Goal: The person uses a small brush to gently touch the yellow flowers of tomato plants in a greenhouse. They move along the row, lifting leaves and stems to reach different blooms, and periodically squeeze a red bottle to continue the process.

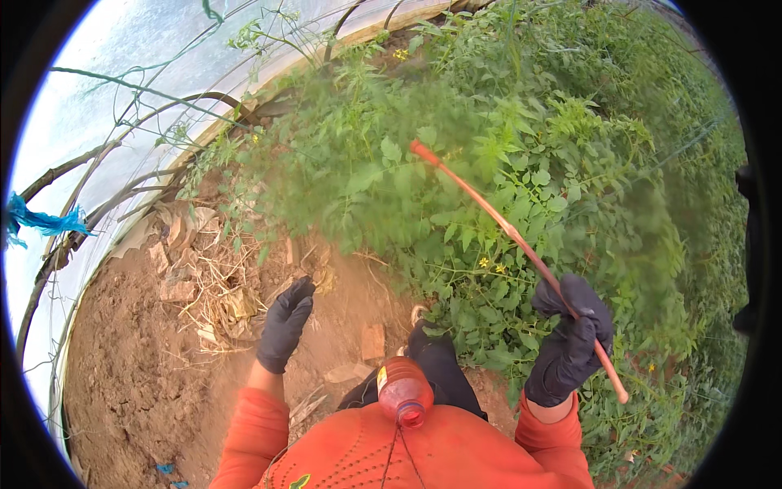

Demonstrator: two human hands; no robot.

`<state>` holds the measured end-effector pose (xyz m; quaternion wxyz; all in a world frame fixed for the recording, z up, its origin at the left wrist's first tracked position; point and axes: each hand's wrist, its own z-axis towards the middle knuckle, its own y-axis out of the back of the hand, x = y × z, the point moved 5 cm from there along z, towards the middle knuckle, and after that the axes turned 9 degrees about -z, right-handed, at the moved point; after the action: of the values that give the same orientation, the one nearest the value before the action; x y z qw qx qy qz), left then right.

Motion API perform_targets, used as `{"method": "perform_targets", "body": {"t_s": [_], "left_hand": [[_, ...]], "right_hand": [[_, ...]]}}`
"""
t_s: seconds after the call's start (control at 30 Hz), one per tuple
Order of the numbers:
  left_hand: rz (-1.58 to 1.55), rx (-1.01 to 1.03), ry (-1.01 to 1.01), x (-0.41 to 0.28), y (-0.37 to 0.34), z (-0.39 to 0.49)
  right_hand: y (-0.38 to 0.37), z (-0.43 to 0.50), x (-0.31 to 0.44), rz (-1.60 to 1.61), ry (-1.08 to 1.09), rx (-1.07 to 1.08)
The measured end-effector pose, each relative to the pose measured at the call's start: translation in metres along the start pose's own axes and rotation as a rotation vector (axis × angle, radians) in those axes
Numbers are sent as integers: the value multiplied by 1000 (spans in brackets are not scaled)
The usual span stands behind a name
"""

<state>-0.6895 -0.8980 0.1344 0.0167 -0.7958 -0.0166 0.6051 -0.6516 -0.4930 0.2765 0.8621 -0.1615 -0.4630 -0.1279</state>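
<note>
My right hand, in a black glove, is wrapped around a thin reddish-brown stick. The stick slants up and to the left over the leafy plants, its redder end above the foliage. A short length of it sticks out below the hand. My left hand, also black-gloved, is raised over the soil with nothing visible in it; its inner side is hidden. Against the front of my orange top hangs a clear reddish plastic bottle on a dark cord, its mouth towards me.
Plastic sheeting on bent poles curves along the left. Green twine crosses before it, and a blue frayed strip hangs there. Brick pieces and dry stalks lie on bare soil. Yellow flowers dot the plants.
</note>
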Motion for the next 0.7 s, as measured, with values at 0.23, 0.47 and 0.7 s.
{"method": "perform_targets", "body": {"t_s": [0.23,0.47,0.7], "left_hand": [[-1,302,-279,-116,-115,63],[-612,197,-102,-156,-172,210],[-770,107,-56,-96,-191,365]], "right_hand": [[-93,65,-106,-116,161,124],[-151,151,-182,-294,389,32],[-165,191,-237,-220,339,-16]]}}
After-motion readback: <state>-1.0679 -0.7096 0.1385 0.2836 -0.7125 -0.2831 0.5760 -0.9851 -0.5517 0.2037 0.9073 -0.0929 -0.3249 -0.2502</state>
